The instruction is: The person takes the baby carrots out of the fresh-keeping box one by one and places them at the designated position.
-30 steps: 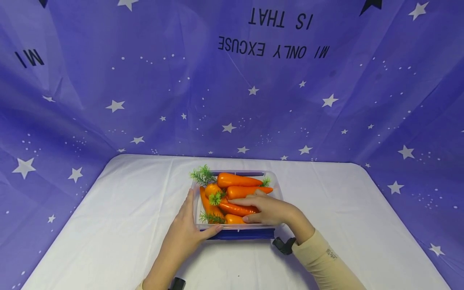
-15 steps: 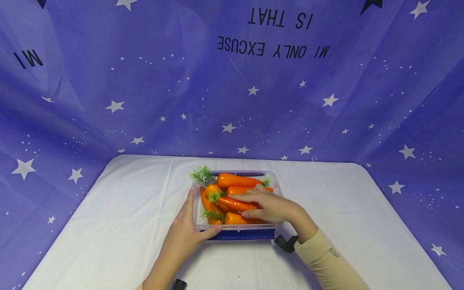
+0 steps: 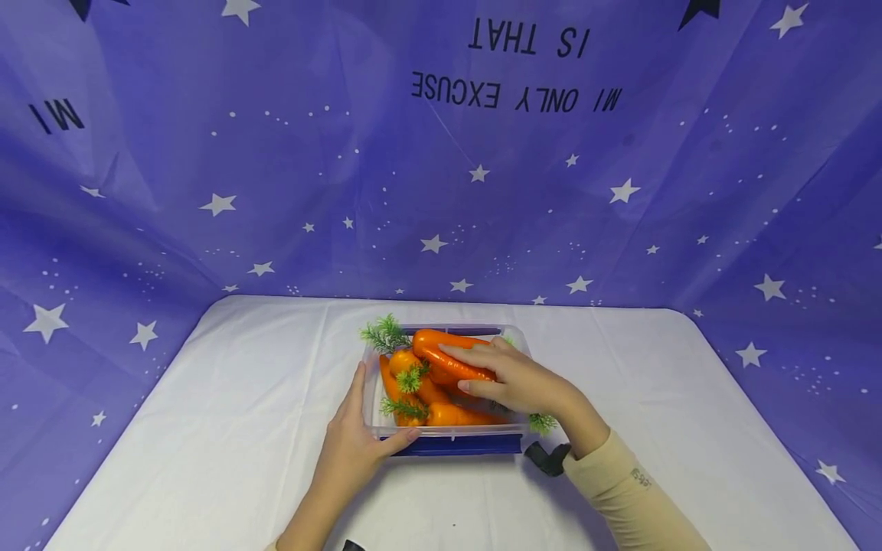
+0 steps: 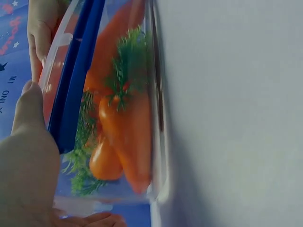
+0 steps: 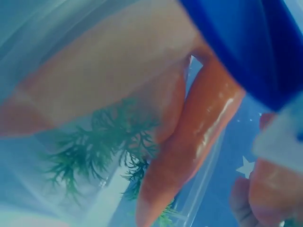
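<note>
A clear plastic box (image 3: 482,431) with blue latches (image 3: 455,445) stands on the table, filled with several glossy carrots that have feathery green tops. My left hand (image 3: 351,436) holds the box at its near left corner, fingers along the side wall and thumb on the front rim. Inside, my right hand (image 3: 527,379) grips a shiny carrot (image 3: 444,360) from above, thumb on its near side, over the far carrots. Its stem end is hidden under the hand. Nearer the front lies another carrot (image 3: 455,415). Through the wall, the left wrist view shows more carrots (image 4: 128,137).
A white cloth (image 3: 641,398) covers the table on all sides of the box. Behind it and at both sides hangs a purple star-printed curtain (image 3: 441,191). Green fronds (image 3: 542,423) stick out past the box's right edge, below the right wrist.
My right hand has moved the shiny carrot away from me, from above the front carrot to over the far ones. Green fronds now show beyond the right edge. The left hand keeps its place.
</note>
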Demonstrator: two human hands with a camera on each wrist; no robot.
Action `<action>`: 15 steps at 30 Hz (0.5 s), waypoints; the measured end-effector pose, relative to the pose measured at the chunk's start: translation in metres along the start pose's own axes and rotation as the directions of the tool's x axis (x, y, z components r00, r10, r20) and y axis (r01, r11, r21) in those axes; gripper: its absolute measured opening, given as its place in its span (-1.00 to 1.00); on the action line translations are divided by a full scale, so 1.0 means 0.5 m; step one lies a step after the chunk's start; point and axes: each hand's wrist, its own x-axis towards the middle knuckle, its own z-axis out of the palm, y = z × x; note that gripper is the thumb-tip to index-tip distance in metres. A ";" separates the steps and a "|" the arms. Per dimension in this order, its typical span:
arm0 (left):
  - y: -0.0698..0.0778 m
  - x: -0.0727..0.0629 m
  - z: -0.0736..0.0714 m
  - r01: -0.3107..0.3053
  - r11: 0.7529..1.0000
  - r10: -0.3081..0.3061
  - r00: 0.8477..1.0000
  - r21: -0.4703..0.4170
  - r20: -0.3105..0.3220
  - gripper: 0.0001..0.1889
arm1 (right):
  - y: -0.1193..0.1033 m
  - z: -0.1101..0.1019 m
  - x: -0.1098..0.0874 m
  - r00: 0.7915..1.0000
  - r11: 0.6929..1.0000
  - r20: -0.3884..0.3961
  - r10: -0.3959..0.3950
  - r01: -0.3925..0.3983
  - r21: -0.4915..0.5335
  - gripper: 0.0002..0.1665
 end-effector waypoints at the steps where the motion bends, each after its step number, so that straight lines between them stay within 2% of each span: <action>1: -0.002 -0.001 0.002 0.005 1.000 -0.005 1.000 -0.019 -0.005 0.35 | -0.001 -0.002 0.000 1.000 1.000 -0.013 0.001 -0.001 0.002 -0.31; 5: -0.006 -0.006 0.011 0.040 0.995 -0.042 0.999 -0.093 -0.015 0.32 | -0.004 -0.009 0.001 0.998 1.000 -0.064 0.012 -0.013 -0.009 -0.30; 8: -0.008 -0.008 0.015 0.056 0.990 -0.059 0.998 -0.126 -0.022 0.30 | -0.006 -0.016 -0.002 0.994 0.998 -0.092 0.053 -0.056 -0.029 -0.30; 11: -0.010 -0.009 0.018 0.062 0.988 -0.066 0.997 -0.145 -0.028 0.28 | -0.005 -0.023 -0.006 0.989 0.995 -0.118 0.088 -0.092 -0.031 -0.30; 15: -0.014 -0.010 0.021 0.069 0.985 -0.076 0.996 -0.158 -0.035 0.27 | 0.000 -0.032 -0.011 0.985 0.995 -0.144 0.092 -0.095 -0.017 -0.30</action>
